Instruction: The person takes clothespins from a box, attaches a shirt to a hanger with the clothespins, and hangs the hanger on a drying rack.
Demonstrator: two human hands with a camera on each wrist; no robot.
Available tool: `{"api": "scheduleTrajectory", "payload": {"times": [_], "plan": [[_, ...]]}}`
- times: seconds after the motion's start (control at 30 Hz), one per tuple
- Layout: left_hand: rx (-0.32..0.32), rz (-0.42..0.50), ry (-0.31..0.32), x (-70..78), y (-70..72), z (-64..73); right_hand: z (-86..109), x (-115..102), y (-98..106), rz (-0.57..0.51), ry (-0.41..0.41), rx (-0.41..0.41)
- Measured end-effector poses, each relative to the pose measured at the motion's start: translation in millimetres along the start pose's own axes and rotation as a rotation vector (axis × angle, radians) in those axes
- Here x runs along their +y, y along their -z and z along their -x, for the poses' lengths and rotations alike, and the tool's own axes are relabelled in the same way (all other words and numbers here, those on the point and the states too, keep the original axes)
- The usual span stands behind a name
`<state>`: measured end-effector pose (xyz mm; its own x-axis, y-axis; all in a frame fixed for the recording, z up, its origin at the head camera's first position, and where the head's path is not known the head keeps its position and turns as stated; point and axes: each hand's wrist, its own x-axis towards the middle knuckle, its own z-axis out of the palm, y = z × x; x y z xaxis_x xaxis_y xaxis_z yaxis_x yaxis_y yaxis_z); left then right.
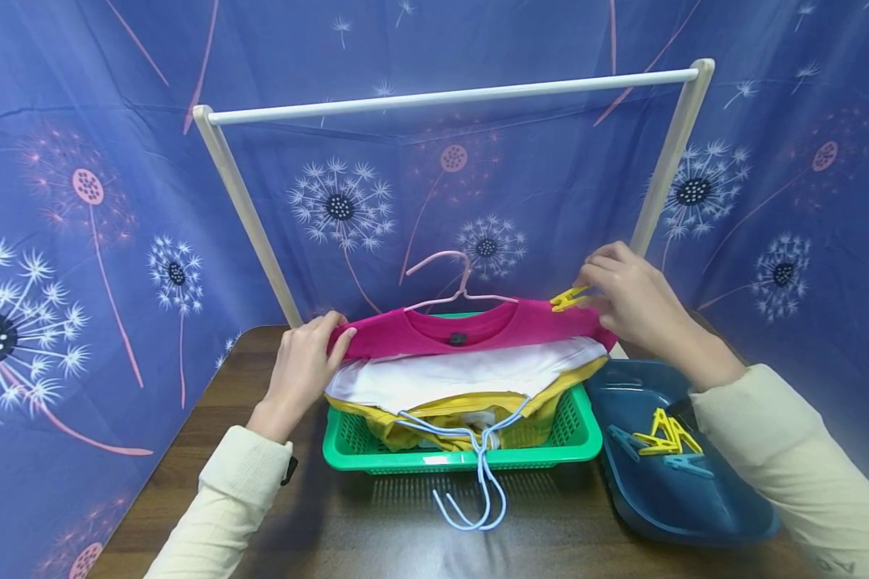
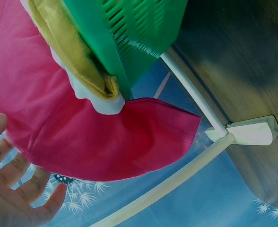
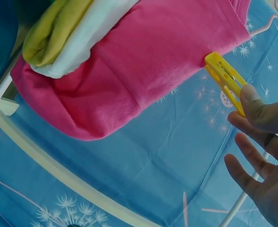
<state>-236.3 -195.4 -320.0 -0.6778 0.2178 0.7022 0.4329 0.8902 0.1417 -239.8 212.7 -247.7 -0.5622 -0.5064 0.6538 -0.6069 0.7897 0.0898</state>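
Note:
A magenta shirt (image 1: 376, 334) lies spread across the top of a clothes pile, with a pink hanger (image 1: 466, 277) in its neck and the hook sticking up. My left hand (image 1: 300, 370) pinches the shirt at its left shoulder, thumb in front. In the left wrist view, that hand's fingers (image 2: 32, 187) reach behind the top edge. My right hand (image 1: 637, 297) pinches a yellow clothespin (image 3: 224, 80) between thumb and forefinger, its other fingers spread. The clothespin's tip meets the shirt's right shoulder edge, beside the neck; whether it bites the hanger underneath is hidden.
Under the shirt, white and yellow clothes (image 1: 463, 386) fill a green basket (image 1: 420, 461). Blue hangers (image 1: 482, 474) hang over its front rim. At right, a navy basin (image 1: 666, 507) holds several yellow and blue clothespins (image 1: 665, 434). A rack with a white rod (image 1: 449, 98) stands behind.

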Motion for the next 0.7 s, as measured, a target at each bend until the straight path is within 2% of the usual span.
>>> {"api": "scheduleTrajectory", "payload": {"times": [0.33,0.7], "plan": [[-0.009,0.002,0.014,0.9,0.7,1.4,-5.4,-3.1,-7.9,0.032,0.028,-0.015],[-0.001,0.001,0.019,-0.9,0.2,1.2,-3.3,1.7,-17.5,0.026,0.013,-0.055]]}}
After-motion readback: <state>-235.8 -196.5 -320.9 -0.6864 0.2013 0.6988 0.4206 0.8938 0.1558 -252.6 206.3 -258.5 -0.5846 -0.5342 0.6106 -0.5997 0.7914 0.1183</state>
